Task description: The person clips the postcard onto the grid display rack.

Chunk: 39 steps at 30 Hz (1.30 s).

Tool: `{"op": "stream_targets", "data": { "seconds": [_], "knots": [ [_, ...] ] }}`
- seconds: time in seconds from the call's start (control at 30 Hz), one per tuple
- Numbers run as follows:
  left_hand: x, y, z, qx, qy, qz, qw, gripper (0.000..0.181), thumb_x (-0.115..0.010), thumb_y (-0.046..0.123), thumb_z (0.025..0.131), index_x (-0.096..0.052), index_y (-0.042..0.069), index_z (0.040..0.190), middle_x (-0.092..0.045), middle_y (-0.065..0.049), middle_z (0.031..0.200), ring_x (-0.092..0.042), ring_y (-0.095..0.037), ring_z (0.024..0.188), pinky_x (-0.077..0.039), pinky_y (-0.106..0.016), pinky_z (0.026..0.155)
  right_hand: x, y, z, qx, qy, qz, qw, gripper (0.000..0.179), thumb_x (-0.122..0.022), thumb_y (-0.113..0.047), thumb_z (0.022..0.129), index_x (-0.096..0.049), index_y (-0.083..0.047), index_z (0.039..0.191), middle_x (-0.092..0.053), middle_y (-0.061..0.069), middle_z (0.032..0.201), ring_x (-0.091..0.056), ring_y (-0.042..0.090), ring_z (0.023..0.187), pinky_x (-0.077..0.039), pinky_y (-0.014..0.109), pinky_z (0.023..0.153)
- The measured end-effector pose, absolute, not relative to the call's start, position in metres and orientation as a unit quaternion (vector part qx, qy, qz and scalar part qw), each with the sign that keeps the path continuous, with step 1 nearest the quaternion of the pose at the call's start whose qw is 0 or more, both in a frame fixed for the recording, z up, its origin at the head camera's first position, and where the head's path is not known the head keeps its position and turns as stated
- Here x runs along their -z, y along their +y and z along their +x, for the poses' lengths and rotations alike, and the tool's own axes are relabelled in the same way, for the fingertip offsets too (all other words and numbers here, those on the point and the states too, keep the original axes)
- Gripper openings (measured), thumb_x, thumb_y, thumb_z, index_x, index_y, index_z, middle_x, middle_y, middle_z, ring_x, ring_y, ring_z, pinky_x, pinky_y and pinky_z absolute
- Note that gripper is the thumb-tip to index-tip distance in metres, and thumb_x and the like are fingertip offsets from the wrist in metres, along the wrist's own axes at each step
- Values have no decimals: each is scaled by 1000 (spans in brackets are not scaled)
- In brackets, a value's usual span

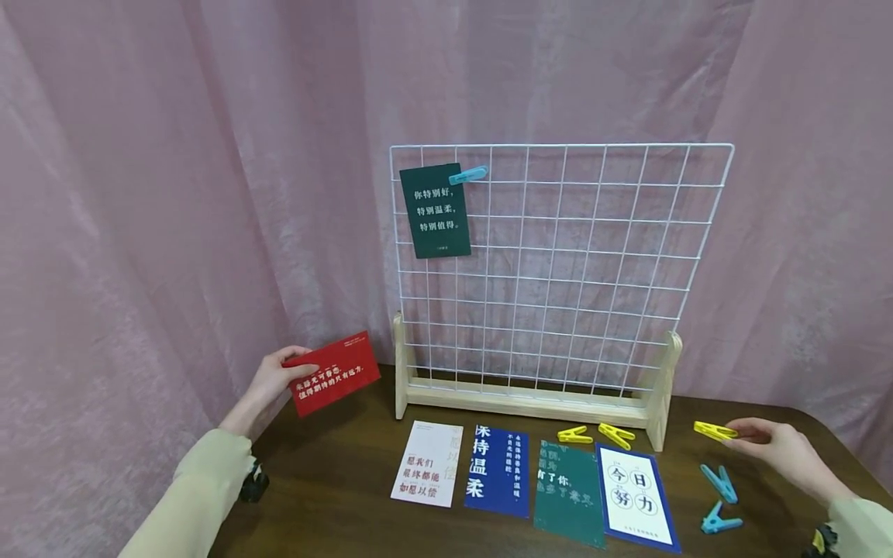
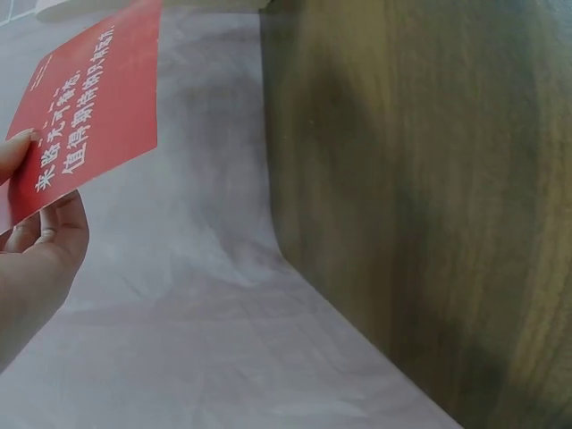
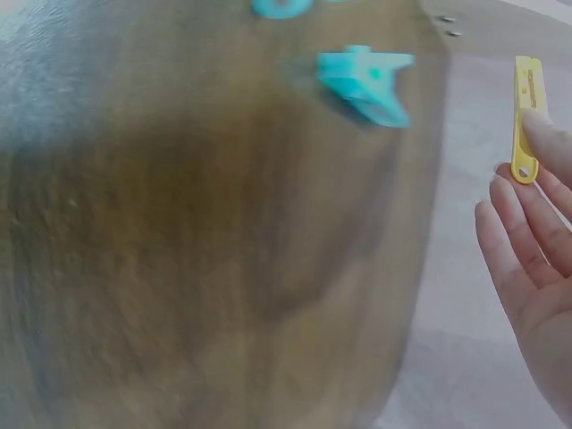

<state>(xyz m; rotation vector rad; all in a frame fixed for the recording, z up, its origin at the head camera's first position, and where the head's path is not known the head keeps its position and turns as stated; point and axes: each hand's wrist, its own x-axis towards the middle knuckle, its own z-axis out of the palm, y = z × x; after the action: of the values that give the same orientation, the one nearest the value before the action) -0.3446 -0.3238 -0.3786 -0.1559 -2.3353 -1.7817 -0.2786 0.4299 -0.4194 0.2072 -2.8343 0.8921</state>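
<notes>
My left hand [image 1: 277, 373] pinches a red card [image 1: 342, 381] with white lettering by its left end, thumb on the printed face. In the left wrist view the red card [image 2: 98, 98] is held up in front of the curtain. On the far right, my right hand [image 1: 774, 448] holds a yellow clip [image 1: 715, 431] between thumb and fingers; the yellow clip [image 3: 527, 116] also shows in the right wrist view, pointing upward. Between the hands stands a white wire grid [image 1: 558, 271] on a wooden base. A dark green card [image 1: 436, 225] hangs at its upper left under a blue clip [image 1: 467, 175].
In front of the grid lie a white card [image 1: 425, 449], a blue card [image 1: 498, 496], a green card [image 1: 568, 511] and a blue-bordered card [image 1: 638, 515]. Two yellow clips [image 1: 617, 435] lie behind these cards. Two blue clips [image 1: 720, 483] rest on the table [image 1: 314, 496] near my right hand.
</notes>
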Motion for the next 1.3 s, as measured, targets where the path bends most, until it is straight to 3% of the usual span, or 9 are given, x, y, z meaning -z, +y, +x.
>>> {"op": "stream_targets", "data": {
  "seconds": [0.13, 0.33, 0.57, 0.83, 1.07, 1.3],
  "knots": [
    [371, -317, -343, 594, -797, -42, 103, 37, -67, 14, 82, -52, -6, 110, -60, -9, 85, -60, -18, 66, -50, -33, 60, 408, 435, -273, -299, -947, 67, 98, 49, -66, -31, 82, -56, 8, 110, -63, 16, 93, -58, 9, 72, -48, 40, 63],
    [357, -307, -341, 597, -794, -53, 103, 38, -67, 15, 82, -52, -5, 111, -60, -8, 84, -60, -18, 66, -51, -33, 59, 394, 439, -267, -299, -946, 57, 113, 48, -66, -30, 83, -56, 8, 110, -64, 16, 91, -56, 2, 70, -47, 32, 60],
    [341, -294, -342, 586, -802, -54, 103, 41, -69, 22, 81, -53, -1, 111, -60, -10, 87, -60, -19, 69, -50, -33, 62, 371, 433, -264, -289, -945, 49, 144, 51, -65, -33, 83, -54, 9, 112, -64, 19, 91, -56, 8, 72, -45, 41, 60],
    [318, -268, -344, 604, -786, -87, 105, 40, -69, 18, 82, -52, -1, 112, -58, -12, 95, -59, -20, 73, -51, -35, 63, 352, 423, -264, -294, -936, 61, 182, 49, -65, -30, 84, -55, 8, 112, -64, 18, 90, -50, -7, 69, -44, 26, 54],
    [296, -240, -348, 612, -777, -95, 114, 38, -69, 14, 81, -52, 0, 112, -56, -13, 99, -59, -19, 74, -51, -32, 63, 337, 414, -267, -312, -925, 91, 196, 43, -64, -22, 85, -54, 10, 113, -63, 19, 92, -53, -5, 70, -45, 21, 54],
    [280, -214, -354, 613, -772, -137, 100, 36, -65, 9, 83, -50, -3, 114, -57, -16, 97, -58, -19, 75, -50, -30, 65, 324, 402, -271, -312, -925, 99, 192, 44, -64, -25, 85, -54, 7, 114, -62, 18, 94, -53, -5, 74, -45, 22, 56]
  ]
}}
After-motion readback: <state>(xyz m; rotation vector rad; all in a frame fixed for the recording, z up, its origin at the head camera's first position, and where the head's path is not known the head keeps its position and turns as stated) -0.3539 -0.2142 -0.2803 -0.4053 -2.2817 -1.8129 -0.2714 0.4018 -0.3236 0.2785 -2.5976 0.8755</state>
